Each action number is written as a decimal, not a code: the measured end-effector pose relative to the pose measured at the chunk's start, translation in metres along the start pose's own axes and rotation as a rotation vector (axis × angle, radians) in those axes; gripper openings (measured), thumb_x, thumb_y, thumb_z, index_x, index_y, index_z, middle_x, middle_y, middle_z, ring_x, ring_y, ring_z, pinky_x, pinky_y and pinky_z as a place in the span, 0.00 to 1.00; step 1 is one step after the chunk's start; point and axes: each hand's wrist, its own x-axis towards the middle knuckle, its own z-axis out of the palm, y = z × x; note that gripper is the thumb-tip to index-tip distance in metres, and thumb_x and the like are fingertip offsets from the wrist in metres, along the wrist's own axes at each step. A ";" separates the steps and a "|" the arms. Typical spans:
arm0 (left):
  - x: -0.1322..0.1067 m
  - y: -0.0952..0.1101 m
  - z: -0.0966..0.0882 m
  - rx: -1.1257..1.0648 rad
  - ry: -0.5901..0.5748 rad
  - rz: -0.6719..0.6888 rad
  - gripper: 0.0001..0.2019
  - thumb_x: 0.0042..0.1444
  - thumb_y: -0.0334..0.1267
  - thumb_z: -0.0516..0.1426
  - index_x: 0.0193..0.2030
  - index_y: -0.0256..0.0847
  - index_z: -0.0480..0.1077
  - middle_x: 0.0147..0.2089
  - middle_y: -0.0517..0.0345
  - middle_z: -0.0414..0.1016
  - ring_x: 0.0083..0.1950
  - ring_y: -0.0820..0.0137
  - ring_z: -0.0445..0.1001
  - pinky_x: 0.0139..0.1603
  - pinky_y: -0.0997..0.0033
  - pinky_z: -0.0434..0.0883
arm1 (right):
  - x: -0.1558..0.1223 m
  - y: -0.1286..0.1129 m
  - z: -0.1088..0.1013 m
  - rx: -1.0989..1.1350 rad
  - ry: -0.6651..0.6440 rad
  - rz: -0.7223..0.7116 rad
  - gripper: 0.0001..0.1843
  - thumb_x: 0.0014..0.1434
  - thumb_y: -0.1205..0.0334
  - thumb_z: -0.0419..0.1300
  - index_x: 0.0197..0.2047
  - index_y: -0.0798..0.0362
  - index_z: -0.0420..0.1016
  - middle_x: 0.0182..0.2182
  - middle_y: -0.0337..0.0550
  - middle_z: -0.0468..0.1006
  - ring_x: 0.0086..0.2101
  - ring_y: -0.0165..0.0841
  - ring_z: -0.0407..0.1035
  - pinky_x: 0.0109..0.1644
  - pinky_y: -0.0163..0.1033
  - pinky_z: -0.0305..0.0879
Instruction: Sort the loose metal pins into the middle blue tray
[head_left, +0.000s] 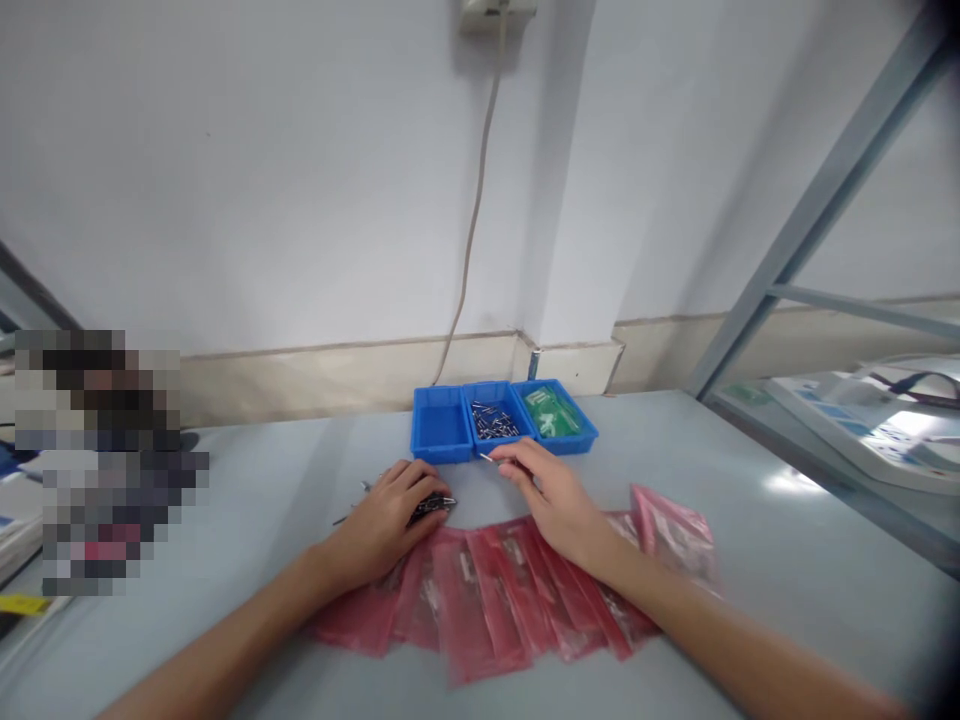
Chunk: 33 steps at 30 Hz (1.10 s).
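Note:
My left hand (394, 515) is curled over a bunch of dark and silvery thin metal pins (430, 504), which show between thumb and fingers. A few more pieces stick out behind that hand on the table. My right hand (547, 495) is closed in a pinch on one thin metal pin (487, 457), its shiny tip pointing left, just in front of the blue bins. Below both hands lies a fanned row of pink see-through plastic bags (480, 610), with small pieces visible inside several. My right forearm covers part of the row.
Three joined blue bins stand near the wall: the left bin (441, 420) looks bare, the middle bin (493, 418) holds thin metal pieces, the right bin (555, 412) green bags. A cable (476, 200) hangs behind. A metal frame (810, 215) rises right; a blurred-out person sits left.

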 end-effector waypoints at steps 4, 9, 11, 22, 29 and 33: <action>0.000 -0.001 0.000 -0.006 0.010 0.015 0.08 0.77 0.40 0.57 0.58 0.46 0.74 0.59 0.51 0.74 0.59 0.57 0.72 0.63 0.51 0.72 | 0.000 -0.009 -0.003 0.010 0.058 0.003 0.11 0.78 0.61 0.56 0.49 0.46 0.80 0.45 0.44 0.79 0.47 0.41 0.74 0.55 0.47 0.69; -0.001 -0.003 0.001 -0.008 0.022 0.027 0.09 0.77 0.41 0.56 0.57 0.46 0.75 0.59 0.51 0.74 0.58 0.58 0.72 0.62 0.52 0.73 | -0.002 -0.013 -0.005 -0.019 0.104 -0.059 0.05 0.75 0.63 0.61 0.47 0.46 0.80 0.44 0.44 0.76 0.46 0.42 0.72 0.53 0.47 0.68; -0.001 -0.004 0.002 -0.003 0.025 0.028 0.09 0.77 0.41 0.57 0.58 0.46 0.75 0.59 0.52 0.74 0.59 0.58 0.72 0.62 0.52 0.73 | -0.003 -0.013 -0.005 -0.010 0.105 -0.062 0.05 0.74 0.63 0.62 0.46 0.46 0.80 0.43 0.44 0.76 0.46 0.41 0.72 0.52 0.46 0.67; 0.000 -0.002 -0.001 -0.004 -0.009 0.015 0.09 0.78 0.42 0.56 0.58 0.47 0.74 0.60 0.52 0.74 0.59 0.57 0.71 0.62 0.51 0.72 | 0.002 -0.013 -0.003 0.557 -0.043 0.296 0.15 0.74 0.47 0.63 0.44 0.49 0.83 0.35 0.41 0.79 0.32 0.34 0.66 0.39 0.41 0.62; 0.000 -0.003 0.000 -0.002 0.005 0.014 0.10 0.78 0.43 0.56 0.58 0.47 0.75 0.59 0.52 0.74 0.60 0.57 0.71 0.62 0.52 0.73 | 0.004 -0.008 -0.003 0.920 -0.036 0.409 0.14 0.66 0.48 0.71 0.44 0.49 0.83 0.37 0.40 0.76 0.30 0.29 0.62 0.36 0.39 0.58; 0.000 -0.003 0.000 0.006 -0.008 0.014 0.10 0.78 0.43 0.55 0.58 0.47 0.74 0.60 0.51 0.74 0.59 0.57 0.71 0.63 0.51 0.73 | 0.004 -0.007 -0.003 0.810 0.010 0.374 0.12 0.65 0.50 0.73 0.46 0.47 0.81 0.43 0.41 0.78 0.31 0.30 0.63 0.37 0.40 0.62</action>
